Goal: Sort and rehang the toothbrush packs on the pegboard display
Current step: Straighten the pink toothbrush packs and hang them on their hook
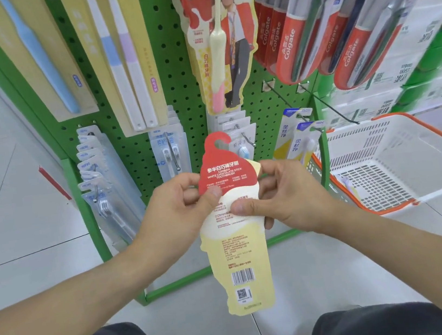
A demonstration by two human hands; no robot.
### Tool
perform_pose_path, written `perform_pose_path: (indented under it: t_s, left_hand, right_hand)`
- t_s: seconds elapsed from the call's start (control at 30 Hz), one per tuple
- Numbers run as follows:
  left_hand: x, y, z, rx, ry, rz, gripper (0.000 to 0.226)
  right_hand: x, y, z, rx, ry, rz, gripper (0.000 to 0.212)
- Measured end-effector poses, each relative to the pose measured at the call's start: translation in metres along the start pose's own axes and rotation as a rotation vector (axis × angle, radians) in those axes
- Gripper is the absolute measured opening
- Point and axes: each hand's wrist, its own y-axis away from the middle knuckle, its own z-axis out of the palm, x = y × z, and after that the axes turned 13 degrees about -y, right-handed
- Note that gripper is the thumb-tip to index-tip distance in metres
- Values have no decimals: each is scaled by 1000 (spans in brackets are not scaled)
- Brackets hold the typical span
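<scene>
Nearest, both thumbs pressing the red-and-cream toothbrush pack (232, 222): left hand (176, 209) and right hand (283, 197) pinching its edges, back side up, probably to read it. Behind the pack, green pegboard (169, 69); its matching pack (220, 39) hanging above; white basket (400, 159) waiting rightward.

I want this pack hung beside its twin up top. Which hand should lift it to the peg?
Probably the left hand: it pinches the red-and-cream pack nearest its hook cutout, while the right hand grips lower. The matching pack hangs almost straight above.
</scene>
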Motion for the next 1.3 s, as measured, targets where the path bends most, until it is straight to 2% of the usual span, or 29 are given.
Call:
perform_pose_path:
  t_s: [0.2, 0.27, 0.4, 0.53, 0.67, 0.9, 1.07, 1.2, 1.3]
  left_hand:
    - [-2, 1, -1, -113, -109, -57, 21]
    - [-1, 1, -2, -117, -125, -56, 27]
    - [0, 1, -3, -79, -135, -52, 26]
    - [1, 1, -4, -53, -95, -41, 20]
    - [1, 0, -5, -55, -40, -61, 21]
    - [3, 0, -8, -105, 60, -78, 20]
    - [2, 0, -9, -122, 84, -74, 26]
    - [3, 2, -12, -268, 10, -65, 25]
    - [3, 5, -13, -285, 14, -67, 25]
  right_hand:
    - [3, 3, 1, -24, -69, 17, 41]
    - [3, 4, 1, -18, -109, 47, 29]
    - [0, 4, 3, -36, -130, 102, 25]
    - [-3, 5, 2, -128, -81, 157, 40]
    - [-1, 7, 2, -150, -93, 189, 33]
    - [-8, 10, -3, -317, -13, 287, 44]
    - [-13, 12, -2, -268, -4, 239, 48]
    - [-14, 13, 0, -229, -10, 212, 50]
    - [-14, 13, 1, -264, -6, 241, 47]
